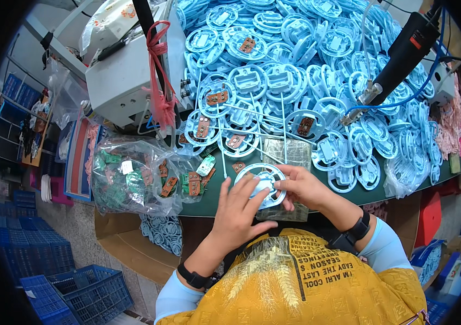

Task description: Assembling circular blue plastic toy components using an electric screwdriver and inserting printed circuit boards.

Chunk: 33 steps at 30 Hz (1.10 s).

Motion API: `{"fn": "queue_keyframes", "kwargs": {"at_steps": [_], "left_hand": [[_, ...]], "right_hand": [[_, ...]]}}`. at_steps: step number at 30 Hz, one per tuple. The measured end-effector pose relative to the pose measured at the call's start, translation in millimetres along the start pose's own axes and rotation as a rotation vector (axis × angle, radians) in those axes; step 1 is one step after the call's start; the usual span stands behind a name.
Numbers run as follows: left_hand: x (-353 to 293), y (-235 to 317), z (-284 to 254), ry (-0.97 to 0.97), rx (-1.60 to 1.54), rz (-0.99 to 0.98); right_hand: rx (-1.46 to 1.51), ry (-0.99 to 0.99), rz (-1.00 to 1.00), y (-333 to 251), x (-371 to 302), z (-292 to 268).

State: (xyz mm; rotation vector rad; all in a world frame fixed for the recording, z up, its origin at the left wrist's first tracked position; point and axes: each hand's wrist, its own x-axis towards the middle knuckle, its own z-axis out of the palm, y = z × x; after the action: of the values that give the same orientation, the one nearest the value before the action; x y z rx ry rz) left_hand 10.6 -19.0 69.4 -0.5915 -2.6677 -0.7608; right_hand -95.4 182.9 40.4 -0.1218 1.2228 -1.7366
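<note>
A light-blue round plastic housing [275,197] lies between my hands near the front edge of the green table. My right hand [302,187] grips its right side, thumb on top and fingers underneath. My left hand [238,211] is open, its fingers stretched and spread over the housing's left side and face. A grey block [295,154] sits beneath and behind the housing. Just beyond it are more housings with small brown circuit boards [202,127] in them. Several loose brown and green boards [194,184] rest left of my left hand.
Light-blue housings [317,54] form a large heap at the back. A black electric screwdriver [409,54] hangs at upper right. At left stand a clear bag of boards [122,187] and a grey machine [127,76]. Blue crates [92,292] sit on the floor.
</note>
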Motion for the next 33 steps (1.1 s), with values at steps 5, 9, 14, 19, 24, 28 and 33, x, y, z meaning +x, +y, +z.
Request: {"fn": "queue_keyframes", "kwargs": {"at_steps": [5, 9, 14, 19, 24, 28, 33], "left_hand": [[1.9, -7.9, 23.3, 0.084, -0.137, -0.092], [8.8, -4.3, 20.5, 0.172, -0.932, -0.646], [3.4, -17.1, 32.9, 0.227, -1.247, -0.750], [2.9, -20.0, 36.0, 0.208, -1.306, -0.855], [4.0, -23.2, 50.3, 0.232, -1.140, -0.805], [0.6, -33.0, 60.8, 0.197, -0.758, -0.685], [11.0, -23.6, 51.7, 0.147, -0.517, -0.600]], "right_hand": [[-0.102, -0.003, 0.055, -11.8, -8.3, 3.7], [-0.870, 0.255, -0.488, -5.3, -11.7, 1.3], [-0.527, 0.365, -0.442, -0.5, -4.9, 7.2], [-0.839, 0.283, -0.352, 3.1, 1.5, -7.7], [-0.713, 0.271, -0.217, -2.4, -0.9, -0.3], [-0.553, 0.258, -0.135, -6.0, -3.8, 9.1], [-0.524, 0.255, -0.136, -4.1, -4.8, 6.8]]}}
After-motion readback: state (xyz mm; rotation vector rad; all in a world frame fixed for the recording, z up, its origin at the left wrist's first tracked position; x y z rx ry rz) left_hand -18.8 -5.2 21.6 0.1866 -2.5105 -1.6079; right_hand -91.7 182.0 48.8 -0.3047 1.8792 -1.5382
